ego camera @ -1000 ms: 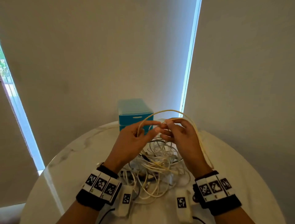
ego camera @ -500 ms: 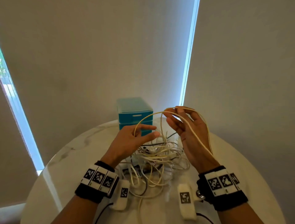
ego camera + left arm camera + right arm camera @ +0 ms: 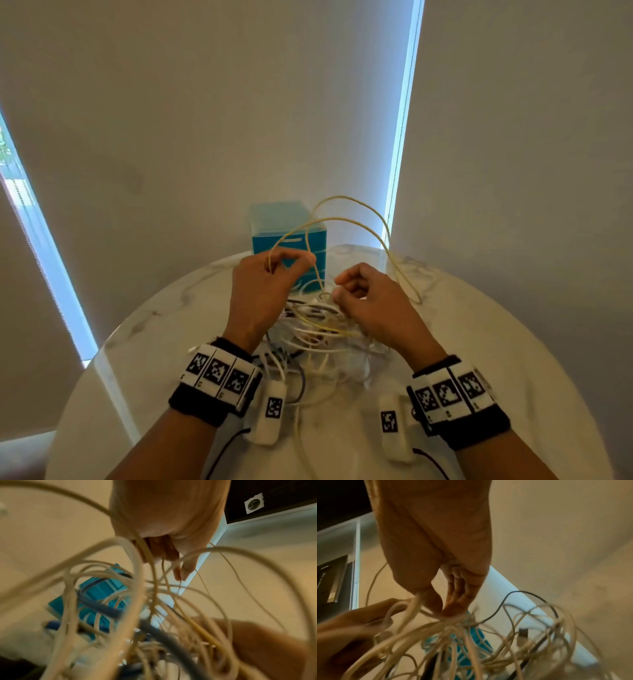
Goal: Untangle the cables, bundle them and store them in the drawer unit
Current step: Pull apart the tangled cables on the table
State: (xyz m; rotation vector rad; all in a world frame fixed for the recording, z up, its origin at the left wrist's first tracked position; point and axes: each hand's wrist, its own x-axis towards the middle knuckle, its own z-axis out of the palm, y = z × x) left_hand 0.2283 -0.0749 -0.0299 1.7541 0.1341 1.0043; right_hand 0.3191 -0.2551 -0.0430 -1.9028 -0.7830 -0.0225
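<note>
left hand [image 3: 265, 291] is pinching a yellowish cable [image 3: 346, 221] that is arching up in loops before the teal drawer unit [image 3: 287, 228]. tangled cables [image 3: 318, 329] are lying on the round marble table [image 3: 513, 342] between both hands. right hand [image 3: 371, 301] is curling over the tangle, seemingly pinching a strand.

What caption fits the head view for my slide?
Both hands pulling a yellow cable from a tangled pile before a blue drawer unit.
</note>
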